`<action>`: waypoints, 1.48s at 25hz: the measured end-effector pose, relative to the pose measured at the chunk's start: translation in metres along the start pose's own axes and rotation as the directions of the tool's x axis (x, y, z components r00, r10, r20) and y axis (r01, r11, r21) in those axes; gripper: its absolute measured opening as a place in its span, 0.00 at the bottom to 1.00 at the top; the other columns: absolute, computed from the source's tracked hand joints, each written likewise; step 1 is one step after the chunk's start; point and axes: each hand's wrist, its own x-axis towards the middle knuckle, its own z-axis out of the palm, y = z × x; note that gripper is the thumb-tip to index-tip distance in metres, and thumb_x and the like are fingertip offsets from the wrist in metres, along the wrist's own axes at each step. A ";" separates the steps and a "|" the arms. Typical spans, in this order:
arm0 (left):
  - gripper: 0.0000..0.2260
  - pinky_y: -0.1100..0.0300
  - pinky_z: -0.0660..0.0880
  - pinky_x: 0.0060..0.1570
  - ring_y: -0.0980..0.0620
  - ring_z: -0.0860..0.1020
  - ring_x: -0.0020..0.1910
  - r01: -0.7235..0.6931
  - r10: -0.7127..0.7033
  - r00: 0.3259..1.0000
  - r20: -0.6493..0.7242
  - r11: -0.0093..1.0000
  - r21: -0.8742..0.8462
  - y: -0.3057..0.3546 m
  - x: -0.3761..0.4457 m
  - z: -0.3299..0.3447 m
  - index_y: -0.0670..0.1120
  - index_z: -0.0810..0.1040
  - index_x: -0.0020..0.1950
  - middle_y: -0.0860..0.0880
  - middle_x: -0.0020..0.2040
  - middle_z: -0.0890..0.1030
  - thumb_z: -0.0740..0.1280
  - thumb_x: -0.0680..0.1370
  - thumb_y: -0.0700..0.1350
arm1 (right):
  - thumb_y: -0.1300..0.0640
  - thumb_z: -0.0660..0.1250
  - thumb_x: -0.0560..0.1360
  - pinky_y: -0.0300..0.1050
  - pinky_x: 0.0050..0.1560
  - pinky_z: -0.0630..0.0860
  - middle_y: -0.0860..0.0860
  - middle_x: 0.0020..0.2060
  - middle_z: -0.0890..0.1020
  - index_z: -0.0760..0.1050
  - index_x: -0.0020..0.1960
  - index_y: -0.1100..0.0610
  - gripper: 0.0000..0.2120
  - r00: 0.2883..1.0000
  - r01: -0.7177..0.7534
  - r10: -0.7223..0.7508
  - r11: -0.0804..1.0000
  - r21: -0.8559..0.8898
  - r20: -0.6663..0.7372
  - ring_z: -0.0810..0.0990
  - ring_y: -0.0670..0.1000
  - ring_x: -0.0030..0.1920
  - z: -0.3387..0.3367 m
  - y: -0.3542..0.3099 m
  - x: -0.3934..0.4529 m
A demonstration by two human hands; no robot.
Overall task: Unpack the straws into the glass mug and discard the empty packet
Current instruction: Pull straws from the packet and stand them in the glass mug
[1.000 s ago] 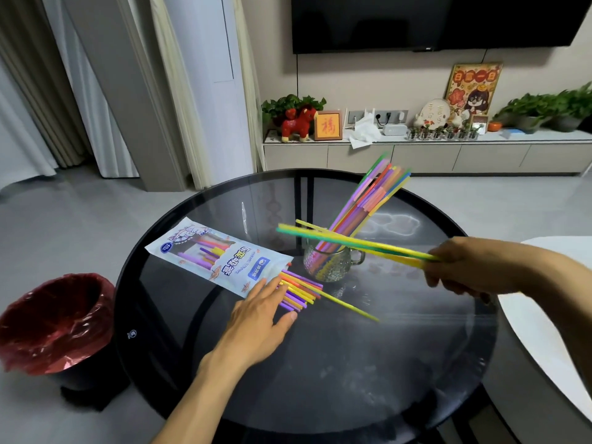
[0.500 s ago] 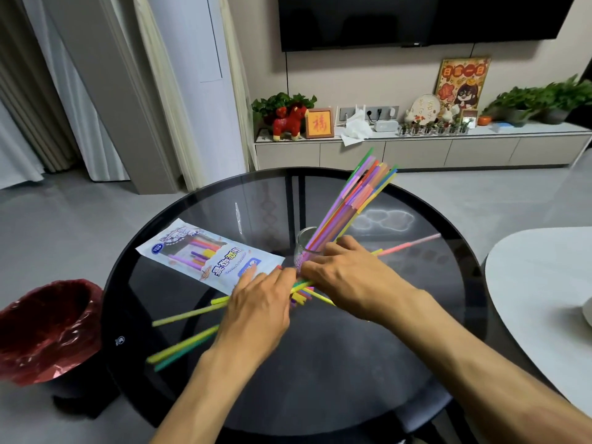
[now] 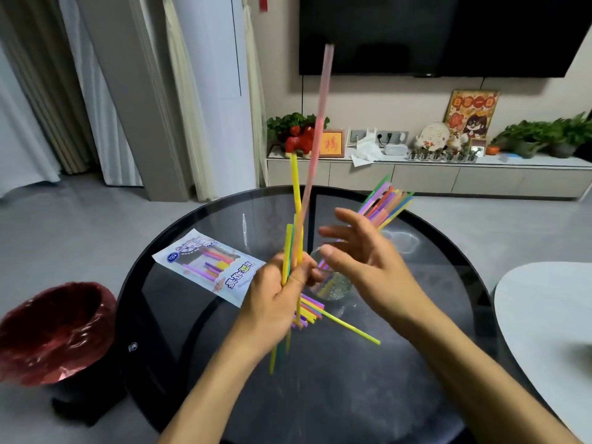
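Note:
My left hand (image 3: 275, 299) grips a small upright bunch of straws (image 3: 296, 216), yellow, green and one long pink, above the table. Beside it my right hand (image 3: 365, 264) is spread with empty fingers, in front of the glass mug (image 3: 333, 285). The mug stands mid-table and holds many coloured straws (image 3: 386, 201) that lean to the right. The straw packet (image 3: 209, 264) lies flat to the left of the mug. Several straws (image 3: 315, 310) stick out of its open end, and one yellow straw (image 3: 352, 330) lies loose on the glass.
The round dark glass table (image 3: 320, 395) fills the foreground. A bin with a red liner (image 3: 54, 331) stands on the floor at the left. A white table edge (image 3: 544, 315) is at the right. A low cabinet (image 3: 426, 177) with ornaments runs along the far wall.
The bunch of straws has passed from my right hand to my left and swung from lying flat to upright. My right hand has let go and spread its fingers.

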 end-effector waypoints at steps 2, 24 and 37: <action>0.08 0.61 0.79 0.39 0.58 0.83 0.40 0.035 -0.034 0.998 0.059 0.999 -0.014 -0.014 -0.005 0.008 0.48 0.79 0.48 0.50 0.40 0.84 0.61 0.81 0.47 | 0.64 0.67 0.77 0.49 0.51 0.81 0.56 0.60 0.80 0.64 0.72 0.56 0.26 0.988 -0.033 0.025 0.998 0.053 0.151 0.82 0.50 0.54 0.007 0.014 0.001; 0.11 0.64 0.74 0.41 0.53 0.80 0.36 0.002 0.024 0.971 0.238 0.994 -0.107 -0.051 -0.007 0.020 0.39 0.75 0.43 0.49 0.34 0.81 0.60 0.78 0.44 | 0.57 0.67 0.74 0.78 0.40 0.72 0.69 0.48 0.82 0.78 0.54 0.61 0.11 0.973 0.028 -0.037 0.999 0.043 0.229 0.76 0.80 0.42 0.006 0.009 -0.003; 0.16 0.59 0.75 0.31 0.54 0.74 0.22 0.387 -0.184 0.789 0.586 0.890 -0.242 -0.040 -0.016 0.011 0.41 0.78 0.51 0.47 0.35 0.82 0.58 0.81 0.52 | 0.58 0.71 0.72 0.57 0.45 0.80 0.56 0.41 0.87 0.80 0.49 0.62 0.09 0.971 -0.088 0.057 0.988 0.125 0.234 0.85 0.61 0.43 0.004 0.041 0.007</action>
